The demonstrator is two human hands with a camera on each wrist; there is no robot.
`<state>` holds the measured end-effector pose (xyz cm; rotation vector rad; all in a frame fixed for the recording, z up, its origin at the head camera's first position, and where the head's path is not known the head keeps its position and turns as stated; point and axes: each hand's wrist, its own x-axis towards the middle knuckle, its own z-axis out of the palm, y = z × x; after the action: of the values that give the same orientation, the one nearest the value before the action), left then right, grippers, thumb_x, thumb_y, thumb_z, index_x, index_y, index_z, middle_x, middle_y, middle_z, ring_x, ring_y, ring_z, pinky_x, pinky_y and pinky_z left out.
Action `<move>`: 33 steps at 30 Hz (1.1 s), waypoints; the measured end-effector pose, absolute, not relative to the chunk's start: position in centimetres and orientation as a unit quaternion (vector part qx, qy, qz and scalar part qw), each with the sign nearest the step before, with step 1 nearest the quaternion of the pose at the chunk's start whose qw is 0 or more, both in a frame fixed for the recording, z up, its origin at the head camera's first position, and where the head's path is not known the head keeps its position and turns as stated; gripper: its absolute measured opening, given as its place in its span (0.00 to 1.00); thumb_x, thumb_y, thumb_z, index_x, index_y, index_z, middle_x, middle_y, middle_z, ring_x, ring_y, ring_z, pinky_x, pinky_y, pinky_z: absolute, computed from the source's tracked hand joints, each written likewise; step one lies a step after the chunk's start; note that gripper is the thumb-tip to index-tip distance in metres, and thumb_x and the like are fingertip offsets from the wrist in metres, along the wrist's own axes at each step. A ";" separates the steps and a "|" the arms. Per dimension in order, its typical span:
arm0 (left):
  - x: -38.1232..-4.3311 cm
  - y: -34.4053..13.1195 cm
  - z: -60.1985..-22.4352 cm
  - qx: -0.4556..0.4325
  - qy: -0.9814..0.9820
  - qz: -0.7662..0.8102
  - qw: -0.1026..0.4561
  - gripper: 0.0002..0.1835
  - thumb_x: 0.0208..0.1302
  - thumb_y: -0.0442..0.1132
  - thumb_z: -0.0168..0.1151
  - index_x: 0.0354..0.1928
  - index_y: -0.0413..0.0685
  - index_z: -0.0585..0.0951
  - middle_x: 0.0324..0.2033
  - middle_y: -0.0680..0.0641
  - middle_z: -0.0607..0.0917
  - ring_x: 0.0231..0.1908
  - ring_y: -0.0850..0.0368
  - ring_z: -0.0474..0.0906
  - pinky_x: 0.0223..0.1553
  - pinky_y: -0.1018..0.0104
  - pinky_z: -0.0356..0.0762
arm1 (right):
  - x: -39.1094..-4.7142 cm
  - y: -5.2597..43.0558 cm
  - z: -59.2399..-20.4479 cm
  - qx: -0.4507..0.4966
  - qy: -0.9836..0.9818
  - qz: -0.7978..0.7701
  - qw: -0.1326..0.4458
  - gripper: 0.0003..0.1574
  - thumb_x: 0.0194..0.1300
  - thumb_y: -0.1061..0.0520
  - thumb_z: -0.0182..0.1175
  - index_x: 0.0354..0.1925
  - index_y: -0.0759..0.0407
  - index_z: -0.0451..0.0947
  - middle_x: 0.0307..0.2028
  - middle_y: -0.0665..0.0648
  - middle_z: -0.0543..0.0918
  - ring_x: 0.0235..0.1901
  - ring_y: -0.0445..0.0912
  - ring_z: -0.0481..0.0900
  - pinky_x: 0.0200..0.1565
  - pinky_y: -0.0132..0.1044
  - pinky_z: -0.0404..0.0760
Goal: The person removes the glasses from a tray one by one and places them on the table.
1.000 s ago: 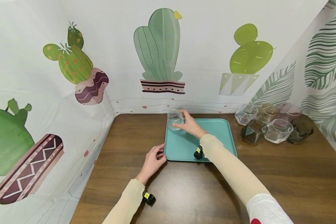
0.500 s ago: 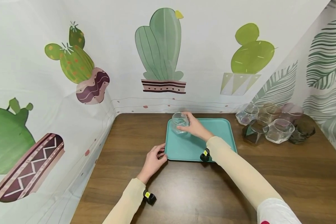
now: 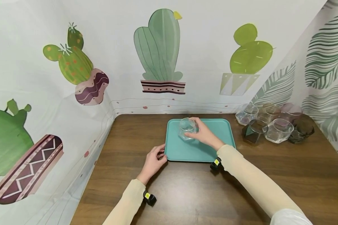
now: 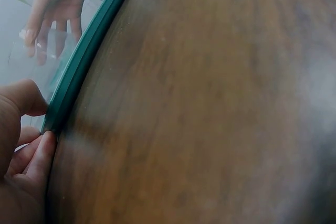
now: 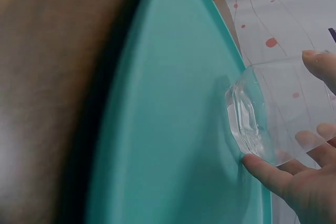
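My right hand [image 3: 202, 132] grips a clear drinking glass [image 3: 186, 126], which is upright over the left half of a teal tray [image 3: 180, 153]. In the right wrist view, the thick faceted base of the glass [image 5: 244, 119] is close over the tray surface, with thumb and fingers around its sides. At the tray's front left corner, my left hand [image 3: 153, 162] pinches the edge. The left wrist view has the thumb and the fingers [image 4: 39, 161] on either side of the green tray rim [image 4: 86, 51].
Several glasses stand grouped at the back right: clear ones [image 3: 279, 131], a dark one [image 3: 253, 131], a smoky one [image 3: 301, 132], an amber one [image 3: 270, 111] and a pinkish one [image 3: 291, 111]. A cactus-print cloth [image 3: 205, 62] hangs behind the wooden table [image 3: 186, 193].
My right hand has carried the clear glass from the tray's back left corner to the right and toward the front. The left hand stays at the tray corner.
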<state>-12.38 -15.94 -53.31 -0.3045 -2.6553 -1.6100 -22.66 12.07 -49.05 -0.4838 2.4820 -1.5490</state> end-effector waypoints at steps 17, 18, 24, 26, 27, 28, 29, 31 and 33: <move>-12.3 -15.9 -53.1 -0.099 -0.849 -0.518 0.009 0.29 0.64 0.25 0.64 0.69 0.38 0.77 0.55 0.39 0.81 0.56 0.46 0.81 0.57 0.61 0.86 | -18.2 16.6 -48.0 -0.152 0.811 -0.557 0.094 0.52 0.65 0.54 0.74 0.77 0.60 0.58 0.73 0.67 0.64 0.70 0.67 0.67 0.55 0.50 0.88; -12.3 -15.9 -53.1 -0.098 -0.850 -0.518 0.009 0.29 0.64 0.25 0.64 0.68 0.38 0.77 0.55 0.39 0.81 0.55 0.46 0.81 0.57 0.61 0.86 | -17.9 16.9 -47.9 -0.153 0.811 -0.558 0.092 0.51 0.65 0.54 0.74 0.77 0.60 0.58 0.73 0.67 0.64 0.70 0.67 0.67 0.54 0.49 0.88; -12.4 -16.0 -53.3 -0.099 -0.851 -0.516 0.009 0.29 0.64 0.25 0.64 0.68 0.39 0.78 0.55 0.40 0.81 0.55 0.46 0.81 0.57 0.62 0.86 | -16.5 19.0 -47.7 -0.159 0.824 -0.540 0.065 0.49 0.64 0.52 0.75 0.74 0.60 0.62 0.71 0.68 0.67 0.68 0.69 0.69 0.60 0.57 0.84; -12.4 -16.0 -53.4 -0.099 -0.850 -0.517 0.009 0.29 0.64 0.25 0.64 0.68 0.39 0.78 0.55 0.40 0.82 0.55 0.46 0.81 0.57 0.62 0.85 | -16.0 19.7 -47.6 -0.159 0.830 -0.531 0.054 0.48 0.64 0.52 0.75 0.74 0.60 0.62 0.71 0.67 0.67 0.68 0.70 0.69 0.61 0.59 0.83; -12.4 -15.9 -53.3 -0.098 -0.850 -0.518 0.008 0.29 0.64 0.26 0.64 0.69 0.39 0.78 0.55 0.40 0.82 0.56 0.46 0.81 0.57 0.61 0.85 | -15.7 20.1 -47.6 -0.158 0.835 -0.525 0.051 0.48 0.65 0.52 0.75 0.74 0.59 0.62 0.71 0.67 0.67 0.68 0.70 0.69 0.61 0.59 0.83; -12.4 -15.9 -53.3 -0.097 -0.849 -0.518 0.008 0.29 0.64 0.26 0.64 0.69 0.40 0.78 0.55 0.40 0.82 0.56 0.46 0.81 0.57 0.61 0.85 | -15.5 20.5 -47.6 -0.158 0.838 -0.520 0.048 0.48 0.65 0.52 0.74 0.74 0.59 0.62 0.71 0.67 0.67 0.68 0.70 0.69 0.61 0.59 0.82; -12.4 -15.9 -53.3 -0.097 -0.849 -0.519 0.009 0.29 0.64 0.26 0.64 0.69 0.40 0.78 0.55 0.40 0.82 0.56 0.46 0.81 0.57 0.61 0.85 | -15.3 20.9 -47.6 -0.158 0.840 -0.517 0.046 0.48 0.65 0.52 0.74 0.74 0.59 0.62 0.71 0.67 0.68 0.68 0.69 0.70 0.61 0.59 0.82; -12.3 -15.9 -53.3 -0.096 -0.849 -0.519 0.010 0.29 0.64 0.26 0.63 0.69 0.40 0.78 0.55 0.40 0.82 0.56 0.46 0.81 0.57 0.60 0.85 | -14.9 21.6 -47.5 -0.157 0.843 -0.512 0.042 0.48 0.65 0.52 0.74 0.75 0.59 0.62 0.72 0.66 0.68 0.68 0.68 0.71 0.61 0.59 0.82; -12.3 -16.0 -53.3 -0.096 -0.850 -0.518 0.012 0.29 0.64 0.26 0.63 0.68 0.41 0.78 0.55 0.41 0.82 0.55 0.46 0.81 0.57 0.59 0.86 | -14.5 22.3 -47.3 -0.156 0.846 -0.509 0.039 0.48 0.65 0.52 0.74 0.75 0.59 0.62 0.72 0.66 0.68 0.67 0.68 0.72 0.61 0.59 0.82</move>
<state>-12.34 -15.95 -53.29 -0.2989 -2.6507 -1.6143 -14.48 22.35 -47.32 -0.4775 2.5933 -1.5596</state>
